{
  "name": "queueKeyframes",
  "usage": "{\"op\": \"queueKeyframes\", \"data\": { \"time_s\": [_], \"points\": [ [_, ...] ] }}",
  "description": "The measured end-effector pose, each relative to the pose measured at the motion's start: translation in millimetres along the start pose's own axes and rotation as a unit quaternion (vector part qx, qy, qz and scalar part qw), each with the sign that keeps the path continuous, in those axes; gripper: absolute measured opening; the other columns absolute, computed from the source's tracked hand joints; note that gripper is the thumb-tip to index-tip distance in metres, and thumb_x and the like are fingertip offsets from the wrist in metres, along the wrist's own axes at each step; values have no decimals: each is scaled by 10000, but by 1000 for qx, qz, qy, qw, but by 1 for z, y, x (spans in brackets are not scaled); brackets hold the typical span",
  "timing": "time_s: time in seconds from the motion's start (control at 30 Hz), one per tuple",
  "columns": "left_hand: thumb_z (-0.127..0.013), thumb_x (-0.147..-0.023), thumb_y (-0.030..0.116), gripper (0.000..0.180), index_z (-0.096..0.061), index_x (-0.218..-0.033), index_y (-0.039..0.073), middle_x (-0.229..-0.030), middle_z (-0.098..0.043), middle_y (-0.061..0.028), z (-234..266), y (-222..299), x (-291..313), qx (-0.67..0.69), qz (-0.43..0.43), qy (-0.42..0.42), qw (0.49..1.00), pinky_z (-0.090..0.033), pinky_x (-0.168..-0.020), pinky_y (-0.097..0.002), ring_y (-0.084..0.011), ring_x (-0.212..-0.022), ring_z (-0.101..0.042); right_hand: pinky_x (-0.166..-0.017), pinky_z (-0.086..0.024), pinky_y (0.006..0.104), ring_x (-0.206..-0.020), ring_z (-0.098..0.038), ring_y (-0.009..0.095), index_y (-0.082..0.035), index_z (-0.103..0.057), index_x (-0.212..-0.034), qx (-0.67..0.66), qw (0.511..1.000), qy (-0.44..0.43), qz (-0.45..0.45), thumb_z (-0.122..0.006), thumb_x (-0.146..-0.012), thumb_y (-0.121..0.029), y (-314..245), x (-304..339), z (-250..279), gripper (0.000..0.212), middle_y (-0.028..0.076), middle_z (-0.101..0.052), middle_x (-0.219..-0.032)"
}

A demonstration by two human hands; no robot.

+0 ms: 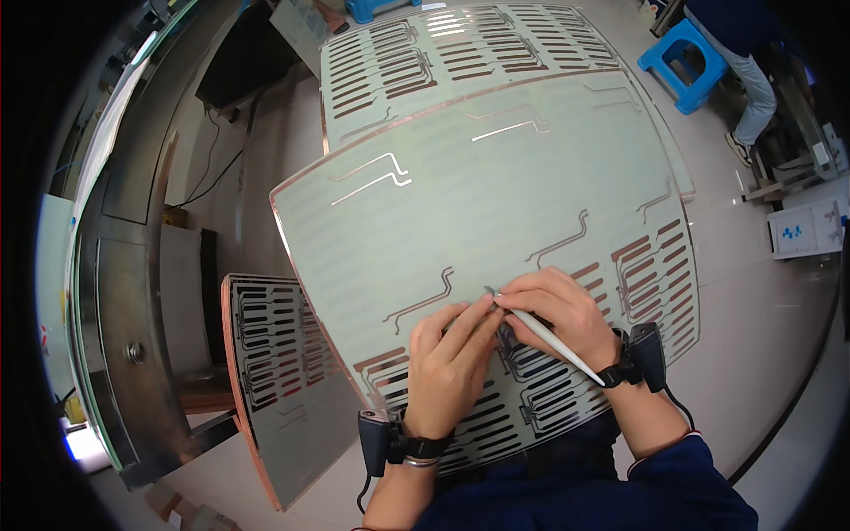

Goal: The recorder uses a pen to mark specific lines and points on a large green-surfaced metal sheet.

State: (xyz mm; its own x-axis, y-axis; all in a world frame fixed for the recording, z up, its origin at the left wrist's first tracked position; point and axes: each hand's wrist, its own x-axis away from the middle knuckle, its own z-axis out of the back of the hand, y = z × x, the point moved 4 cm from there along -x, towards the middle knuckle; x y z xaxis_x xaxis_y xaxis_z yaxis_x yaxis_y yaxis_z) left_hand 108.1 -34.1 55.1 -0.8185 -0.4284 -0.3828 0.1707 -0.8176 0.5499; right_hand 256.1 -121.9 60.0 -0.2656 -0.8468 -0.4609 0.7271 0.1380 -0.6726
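- Lying before the person was a large pale green panel (496, 212), copper-coloured along its far and left edges, with its near edge at the lap and a farther panel (350, 128) under and beyond it
- Noted on its face: rows of dark and coppery slots toward the near side and thin bent lines across the plainer middle
- Slim white tool (560, 346) observed over the near half, slanting from the right wrist up to the fingertips; exact contact of its tip with the surface could not be told
- Right hand (562, 311) was pinching the white tool near its upper end between thumb and fingers
- Left hand (447, 363) had its fingers extended close together, tips meeting the right fingertips beside the tool's end; whether they gripped anything could not be told
- Each wrist carried a black strap with a box-shaped device, left (374, 442) and right (648, 356)
- To the left, lower down, a slotted panel (310, 451) with a reddish edge stood tilted near a metal cabinet (133, 265)
- Upper right, a blue stool (677, 40) stood beside another person's jeans-clad leg (757, 102)
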Motion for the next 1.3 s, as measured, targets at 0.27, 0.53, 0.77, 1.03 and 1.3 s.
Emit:
{"op": "queueKeyframes", "data": {
  "time_s": [0.27, 0.53, 0.77, 1.03, 1.3],
  "points": [
    [-724, -825, 53, 369, -720, -1194, 63, -1259, -677, -49, -1, 1, 0, -11, -1, -2, 1000, -431, -945, -398, -264, -1091, -600, -759, -559, 338, -880, -659, 255, -32, -696, -1036, 11, 1000, 1, 12, -784, -718, 22, 0, 0, -2, 335, 86, -679, -1043],
    [-711, -840, 54, 367, -711, -1207, 43, -1262, -672, -49, 0, 3, -1, -15, 7, -7, 1000, -426, -958, -398, -266, -1107, -591, -769, -563, 342, -889, -662, 256, -41, -685, -1046, 34, 999, 13, 13, -768, -734, 8, -1, 1, -4, 327, 81, -677, -1041],
    [-702, -860, 67, 346, -714, -1205, 49, -1267, -671, -49, -1, 2, 0, -23, 4, -1, 1000, -431, -969, -407, -269, -1108, -591, -752, -557, 345, -876, -656, 260, -39, -677, -1030, 35, 999, 17, 26, -755, -737, 17, 0, 3, -5, 308, 83, -673, -1033],
    [-702, -865, 75, 337, -717, -1200, 49, -1266, -672, -49, -1, 4, 0, -31, -1, -2, 1000, -436, -965, -407, -265, -1105, -594, -765, -561, 343, -881, -662, 261, -40, -684, -1021, -6, 1000, 0, 12, -749, -748, 31, 2, 1, -3, 289, 82, -679, -1032],
    [-708, -855, 68, 347, -718, -1201, 57, -1267, -673, -43, -2, 2, 1, -31, 0, 3, 1000, -436, -957, -401, -258, -1090, -595, -780, -564, 336, -891, -671, 254, -37, -704, -1016, -6, 1000, 7, -6, -751, -749, 34, 1, -2, -3, 280, 84, -694, -1035]
  ]
}}
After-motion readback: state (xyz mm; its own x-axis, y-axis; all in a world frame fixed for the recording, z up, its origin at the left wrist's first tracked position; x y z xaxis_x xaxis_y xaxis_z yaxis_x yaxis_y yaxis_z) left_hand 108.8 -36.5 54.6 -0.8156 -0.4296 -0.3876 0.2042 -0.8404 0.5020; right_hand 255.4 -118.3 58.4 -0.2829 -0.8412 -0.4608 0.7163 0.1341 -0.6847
